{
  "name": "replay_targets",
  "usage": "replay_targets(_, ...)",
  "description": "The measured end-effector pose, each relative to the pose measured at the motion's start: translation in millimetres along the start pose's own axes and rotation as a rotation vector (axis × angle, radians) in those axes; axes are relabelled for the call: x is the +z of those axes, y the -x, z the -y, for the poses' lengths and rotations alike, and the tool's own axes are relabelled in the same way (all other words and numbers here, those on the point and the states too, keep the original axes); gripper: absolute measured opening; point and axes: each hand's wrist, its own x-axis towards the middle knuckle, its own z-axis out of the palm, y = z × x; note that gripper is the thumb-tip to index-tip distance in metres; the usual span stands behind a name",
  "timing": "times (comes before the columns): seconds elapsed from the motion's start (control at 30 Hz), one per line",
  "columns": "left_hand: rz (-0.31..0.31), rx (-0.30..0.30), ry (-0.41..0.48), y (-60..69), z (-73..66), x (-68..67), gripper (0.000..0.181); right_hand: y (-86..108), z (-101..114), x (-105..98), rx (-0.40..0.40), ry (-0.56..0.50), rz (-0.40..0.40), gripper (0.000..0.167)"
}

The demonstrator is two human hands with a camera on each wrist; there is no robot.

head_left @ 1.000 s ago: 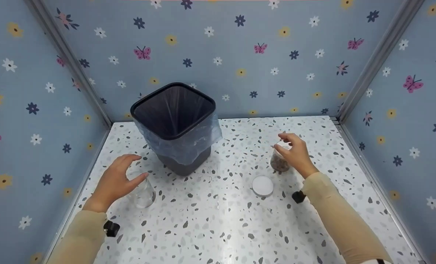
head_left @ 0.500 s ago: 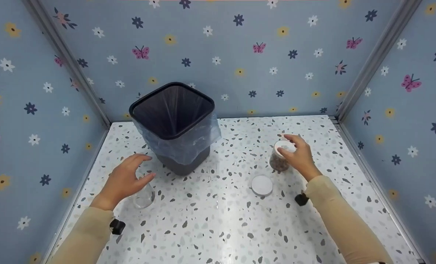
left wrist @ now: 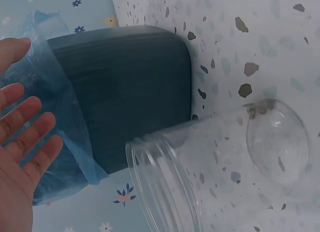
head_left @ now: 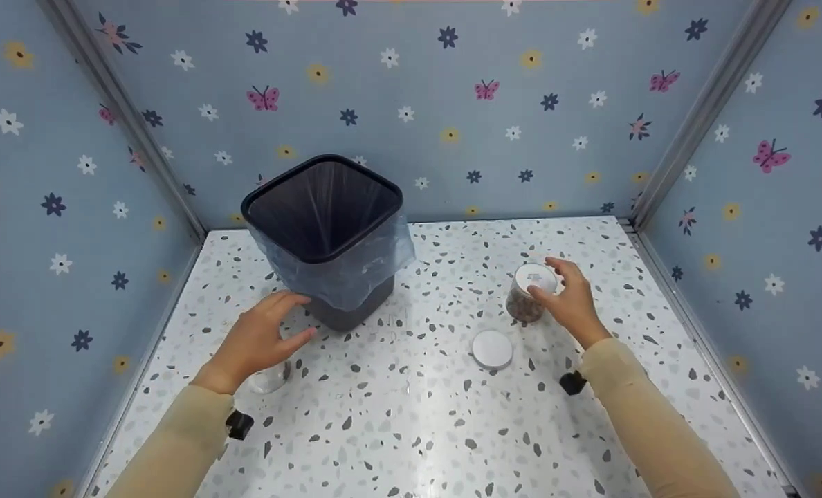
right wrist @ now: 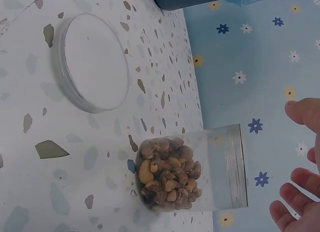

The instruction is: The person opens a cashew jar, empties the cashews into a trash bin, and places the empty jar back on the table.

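The left hand (head_left: 255,340) is spread over a clear empty jar (head_left: 270,378), between it and the bin. In the left wrist view the lidless jar (left wrist: 225,157) stands apart from the spread fingers of the hand (left wrist: 25,127). Above and to the right of a jar (head_left: 524,304) with a white lid, the right hand (head_left: 570,297) has thumb and fingers parted. The right wrist view shows nuts in this jar (right wrist: 170,177), its closed top a little away from the fingertips of the hand (right wrist: 300,172). Beside it lies a loose white lid (head_left: 492,349).
A dark bin (head_left: 345,315) lined with a bluish plastic bag (head_left: 355,277) stands at the back left of the speckled table (head_left: 383,429). Flower-patterned walls (head_left: 411,90) enclose the table at the back and both sides.
The left hand has moved right, toward the bin. The right hand has drawn back slightly to the right from the nut jar's lid, showing more of it. The jars stay in place.
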Motion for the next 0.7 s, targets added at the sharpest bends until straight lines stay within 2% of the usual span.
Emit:
replay_targets(0.37,0.045,0.046,0.024,-9.0,-10.8,11.9,0.049,8.2,-11,0,0.068,-0.025,0.020,0.084)
replay_targets(0.6,0.030,0.104,0.035,-12.3,-15.2,20.7,0.047,12.4,-18,1,0.141,-0.035,0.050,0.095)
replay_targets(0.7,0.038,0.103,0.029,-14.0,-18.4,24.1,0.048,14.2,-22,2,0.168,-0.039,0.066,0.098)
